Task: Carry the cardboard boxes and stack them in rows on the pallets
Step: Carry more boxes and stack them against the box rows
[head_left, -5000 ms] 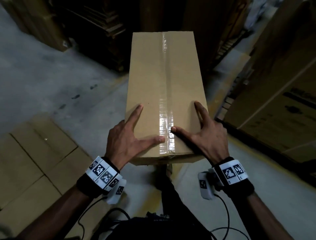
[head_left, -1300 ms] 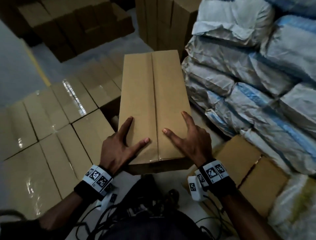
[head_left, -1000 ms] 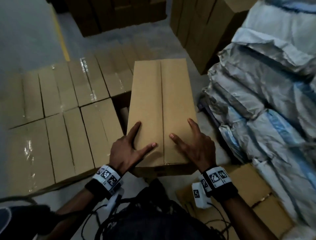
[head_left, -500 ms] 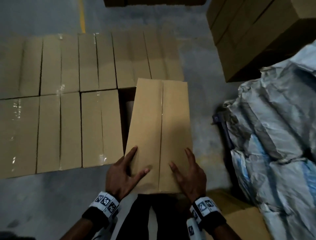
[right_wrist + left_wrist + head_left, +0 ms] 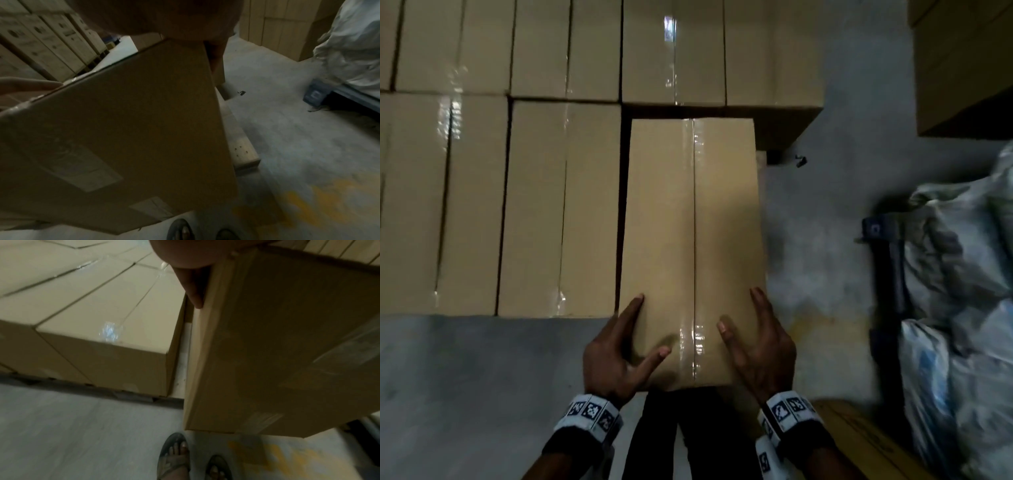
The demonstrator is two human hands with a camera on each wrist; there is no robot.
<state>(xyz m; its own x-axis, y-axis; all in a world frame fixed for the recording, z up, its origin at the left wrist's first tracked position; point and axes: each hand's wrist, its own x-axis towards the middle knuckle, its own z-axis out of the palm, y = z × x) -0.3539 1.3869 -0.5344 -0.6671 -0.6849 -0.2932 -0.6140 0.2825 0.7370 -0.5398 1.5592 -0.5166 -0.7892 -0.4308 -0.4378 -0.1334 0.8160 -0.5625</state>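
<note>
I hold a long brown cardboard box (image 5: 691, 240) with clear tape down its middle, lengthways in front of me. My left hand (image 5: 619, 353) and right hand (image 5: 760, 346) press its near corners from both sides, fingers straight along the edges, thumbs lying on top. It hangs over the free spot at the right end of the near row of stacked boxes (image 5: 534, 205), its far end close to the back row. In the left wrist view a finger (image 5: 193, 288) lies along the box (image 5: 287, 337). The right wrist view shows the box (image 5: 123, 129) above a bare pallet plank (image 5: 242, 149).
Grey-white sacks (image 5: 962, 308) are piled on a dark pallet at the right. Another stack of cartons (image 5: 962, 68) stands at the top right. A flat carton (image 5: 859, 442) lies by my right leg. My sandalled feet (image 5: 174, 456) stand on grey concrete with yellow paint marks.
I have turned left to face the pallet and come close to it. The box has moved forward and down beside the near row's last box. Both hands keep their hold.
</note>
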